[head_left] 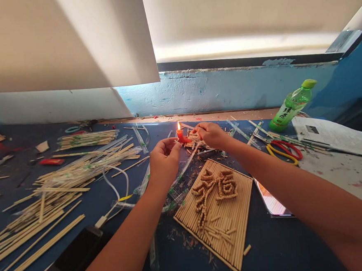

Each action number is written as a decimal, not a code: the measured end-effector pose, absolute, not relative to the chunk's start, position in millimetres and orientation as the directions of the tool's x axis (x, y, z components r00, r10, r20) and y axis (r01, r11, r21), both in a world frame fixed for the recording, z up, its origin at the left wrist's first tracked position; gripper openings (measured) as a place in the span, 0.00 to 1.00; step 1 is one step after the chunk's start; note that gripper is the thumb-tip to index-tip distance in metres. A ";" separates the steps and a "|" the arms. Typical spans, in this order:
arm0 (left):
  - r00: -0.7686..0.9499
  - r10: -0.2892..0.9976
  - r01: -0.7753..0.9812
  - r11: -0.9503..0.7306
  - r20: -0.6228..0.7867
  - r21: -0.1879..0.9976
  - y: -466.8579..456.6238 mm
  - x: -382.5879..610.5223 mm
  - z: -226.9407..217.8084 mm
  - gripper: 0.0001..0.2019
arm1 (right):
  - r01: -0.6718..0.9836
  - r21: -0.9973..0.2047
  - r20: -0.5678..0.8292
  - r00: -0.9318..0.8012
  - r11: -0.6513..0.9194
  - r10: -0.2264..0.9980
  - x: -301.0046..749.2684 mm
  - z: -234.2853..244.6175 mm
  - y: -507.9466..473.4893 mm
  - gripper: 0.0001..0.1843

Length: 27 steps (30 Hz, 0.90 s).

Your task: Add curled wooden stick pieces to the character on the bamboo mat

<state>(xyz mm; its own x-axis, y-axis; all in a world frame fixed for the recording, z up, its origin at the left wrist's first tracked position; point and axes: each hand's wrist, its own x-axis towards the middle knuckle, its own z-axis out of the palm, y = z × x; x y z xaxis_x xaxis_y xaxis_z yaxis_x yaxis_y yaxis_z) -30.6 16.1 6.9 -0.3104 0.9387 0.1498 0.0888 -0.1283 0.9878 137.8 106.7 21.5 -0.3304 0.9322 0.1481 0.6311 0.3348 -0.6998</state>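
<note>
A lit red candle [180, 134] stands toward the back of the table, its flame upright. To its left, my left hand [165, 158] is closed in a pinch near the candle's base, on a small pale piece too small to name. On the other side, my right hand [210, 134] is closed around a thin pale stick [188, 126] whose far end points at the flame. In front of both hands lies a panel of wooden sticks [217, 207], with a raised character of short stick pieces [202, 194] on it and several loose cut pieces [220, 233] near its lower part.
Bundles of wooden chopsticks [61, 193], some in plastic wrappers, cover the left side. A black power bank [74, 254] with a white cable lies front left. At right are scissors [286, 151], a phone [274, 201], papers [339, 134] and a green bottle [292, 105].
</note>
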 end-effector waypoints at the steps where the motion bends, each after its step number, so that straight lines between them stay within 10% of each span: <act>1: -0.308 0.939 0.086 -0.129 0.150 0.988 16.1 -30.6 6.5 0.12 | 0.623 -0.711 0.140 -0.330 0.327 0.934 138.4 21.0 107.2 0.15; 27: -0.282 0.957 -0.024 -0.074 0.064 0.997 15.1 -32.0 5.8 0.12 | 0.384 -0.919 -0.053 -0.337 0.086 0.940 142.1 16.8 105.9 0.15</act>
